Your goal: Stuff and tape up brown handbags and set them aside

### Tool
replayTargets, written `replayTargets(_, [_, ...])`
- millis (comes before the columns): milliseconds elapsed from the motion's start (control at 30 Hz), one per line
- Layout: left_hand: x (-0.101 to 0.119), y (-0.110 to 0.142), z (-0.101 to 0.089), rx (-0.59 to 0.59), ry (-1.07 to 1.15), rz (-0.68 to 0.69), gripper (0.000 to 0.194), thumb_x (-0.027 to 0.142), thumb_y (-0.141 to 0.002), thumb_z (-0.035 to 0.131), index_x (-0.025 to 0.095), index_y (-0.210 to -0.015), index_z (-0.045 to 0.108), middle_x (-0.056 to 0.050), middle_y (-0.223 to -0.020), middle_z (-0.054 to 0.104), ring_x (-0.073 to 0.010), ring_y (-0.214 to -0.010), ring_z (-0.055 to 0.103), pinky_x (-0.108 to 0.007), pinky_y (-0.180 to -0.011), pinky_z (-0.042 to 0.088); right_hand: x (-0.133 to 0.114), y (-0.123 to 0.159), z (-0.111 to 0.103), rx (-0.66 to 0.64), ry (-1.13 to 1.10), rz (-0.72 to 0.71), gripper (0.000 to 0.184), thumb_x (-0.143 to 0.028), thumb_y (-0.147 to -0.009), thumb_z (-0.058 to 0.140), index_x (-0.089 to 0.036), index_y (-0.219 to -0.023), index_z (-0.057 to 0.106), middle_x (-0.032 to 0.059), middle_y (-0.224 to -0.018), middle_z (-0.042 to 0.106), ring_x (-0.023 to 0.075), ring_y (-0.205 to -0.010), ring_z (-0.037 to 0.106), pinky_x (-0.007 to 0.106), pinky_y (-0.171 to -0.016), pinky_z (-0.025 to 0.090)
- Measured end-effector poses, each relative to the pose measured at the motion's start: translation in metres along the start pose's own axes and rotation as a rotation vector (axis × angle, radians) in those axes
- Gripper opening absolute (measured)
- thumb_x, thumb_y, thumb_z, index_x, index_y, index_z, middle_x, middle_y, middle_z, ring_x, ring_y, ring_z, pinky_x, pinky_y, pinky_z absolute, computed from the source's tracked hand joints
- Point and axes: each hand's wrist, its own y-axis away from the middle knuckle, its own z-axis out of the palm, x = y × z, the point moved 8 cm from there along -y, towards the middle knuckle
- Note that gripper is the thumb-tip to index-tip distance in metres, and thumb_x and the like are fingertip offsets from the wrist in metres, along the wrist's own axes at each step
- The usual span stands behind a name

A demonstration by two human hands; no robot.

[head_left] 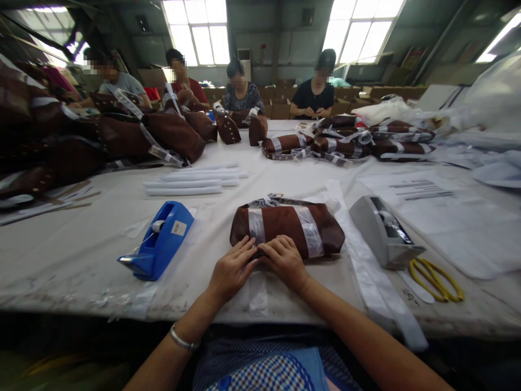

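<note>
A brown bag (285,224) with two clear tape bands around it lies on the white table (81,244) in front of me. My left hand (232,269) rests at its near edge, fingers stretched onto the left band. My right hand (285,260) lies beside it, fingers curled and pressed on the bag's near edge. Both hands touch each other at the fingertips. A clear plastic strip (258,290) runs from under the hands toward me.
A blue tape dispenser (160,239) sits at left, a grey one (382,231) at right with yellow scissors (435,277) beside it. White strips (191,182) lie farther back. Piles of brown bags (134,136) and several seated people line the far side.
</note>
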Motion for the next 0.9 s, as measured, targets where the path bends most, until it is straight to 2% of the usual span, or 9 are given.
replayTargets(100, [0.0, 0.001, 0.001, 0.104, -0.067, 0.063, 0.037, 0.021, -0.094, 0.06, 0.021, -0.131, 0.06, -0.007, -0.133, 0.065, -0.0238, -0.13, 0.056, -0.041, -0.103, 0.056, -0.002, 0.004, -0.002, 0.013, -0.007, -0.013, 0.027, -0.034, -0.094, 0.065, -0.019, -0.117, 0.066, 0.0052, -0.095, 0.072, 0.0212, -0.091, 0.061, 0.043, -0.101, 0.046])
replayTargets(200, [0.0, 0.004, 0.004, 0.133, -0.087, 0.096, 0.04, 0.017, -0.093, 0.062, 0.021, -0.133, 0.058, -0.008, -0.133, 0.065, -0.0241, -0.131, 0.055, -0.042, -0.104, 0.055, -0.009, 0.019, -0.01, -0.013, -0.044, -0.071, 0.029, -0.024, -0.097, 0.06, -0.02, -0.126, 0.062, 0.0058, -0.11, 0.072, 0.0201, -0.105, 0.063, 0.045, -0.111, 0.041])
replayTargets(333, [0.003, 0.005, 0.003, 0.132, -0.113, 0.117, 0.044, 0.01, -0.093, 0.058, 0.021, -0.136, 0.056, -0.007, -0.135, 0.064, -0.0231, -0.132, 0.053, -0.041, -0.104, 0.055, -0.026, 0.048, -0.017, -0.175, -0.102, -0.218, 0.035, -0.018, -0.101, 0.051, -0.02, -0.135, 0.055, 0.0056, -0.131, 0.067, 0.0206, -0.127, 0.056, 0.048, -0.118, 0.036])
replayTargets(433, [0.003, 0.004, 0.002, 0.125, -0.106, 0.108, 0.046, 0.008, -0.094, 0.056, 0.023, -0.138, 0.055, -0.006, -0.135, 0.064, -0.0227, -0.133, 0.053, -0.04, -0.105, 0.055, -0.03, 0.059, -0.01, -0.33, -0.094, -0.237, 0.039, -0.013, -0.1, 0.047, -0.018, -0.139, 0.053, 0.0053, -0.136, 0.064, 0.0215, -0.131, 0.054, 0.043, -0.112, 0.045])
replayTargets(567, [0.002, 0.004, 0.002, 0.127, -0.091, 0.097, 0.046, 0.009, -0.094, 0.055, 0.024, -0.138, 0.055, -0.006, -0.135, 0.064, -0.0226, -0.133, 0.053, -0.04, -0.105, 0.054, -0.031, 0.05, 0.005, -0.413, -0.089, -0.295, 0.038, -0.014, -0.1, 0.05, -0.017, -0.137, 0.055, 0.0066, -0.133, 0.066, 0.0188, -0.121, 0.061, 0.031, -0.101, 0.053])
replayTargets(667, [0.002, 0.005, 0.002, 0.127, -0.096, 0.097, 0.045, 0.009, -0.095, 0.054, 0.024, -0.137, 0.056, -0.006, -0.135, 0.063, -0.0226, -0.133, 0.052, -0.04, -0.106, 0.054, -0.034, 0.042, 0.013, -0.417, -0.115, -0.405, 0.031, -0.018, -0.1, 0.052, -0.017, -0.13, 0.061, 0.0056, -0.122, 0.071, 0.0181, -0.113, 0.065, 0.03, -0.095, 0.055])
replayTargets(800, [0.003, 0.005, 0.002, 0.142, -0.104, 0.096, 0.045, 0.009, -0.095, 0.054, 0.024, -0.138, 0.055, -0.006, -0.134, 0.064, -0.0221, -0.133, 0.053, -0.039, -0.106, 0.054, -0.041, 0.036, 0.017, -0.34, -0.123, -0.521, 0.023, -0.019, -0.1, 0.053, -0.017, -0.118, 0.067, 0.0047, -0.115, 0.074, 0.0181, -0.109, 0.067, 0.03, -0.09, 0.056])
replayTargets(900, [0.003, 0.005, 0.002, 0.142, -0.095, 0.095, 0.046, 0.008, -0.095, 0.052, 0.024, -0.138, 0.055, -0.006, -0.134, 0.064, -0.0217, -0.133, 0.052, -0.039, -0.106, 0.053, -0.046, 0.033, 0.019, -0.29, -0.138, -0.526, 0.022, -0.016, -0.098, 0.056, -0.016, -0.117, 0.067, 0.006, -0.11, 0.075, 0.0189, -0.108, 0.067, 0.032, -0.09, 0.056])
